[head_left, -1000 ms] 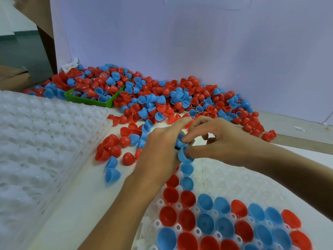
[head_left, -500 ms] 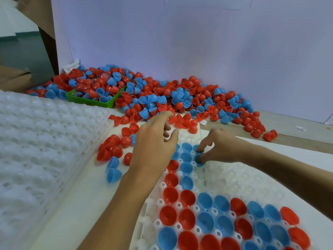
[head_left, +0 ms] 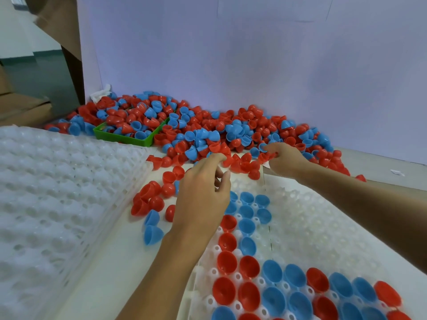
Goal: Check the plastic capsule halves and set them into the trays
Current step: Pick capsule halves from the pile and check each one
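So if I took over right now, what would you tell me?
Left hand: over the tray's far edge, fingers loosely curled, reaching for red halves; it looks empty.
Right hand: at the pile's near edge, fingertips among the halves; whether it pinches one I cannot tell.
Pile of red and blue halves lies along the wall, some in a green bin.
Done: the tray holds several rows of halves on its near and left parts.
Left: its right and far pockets are bare. A white tray stack stands at left.

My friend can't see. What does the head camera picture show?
Two hands, left hand and right hand, reach into a big pile of red and blue capsule halves. Nearer, a white tray holds rows of halves, open side up.
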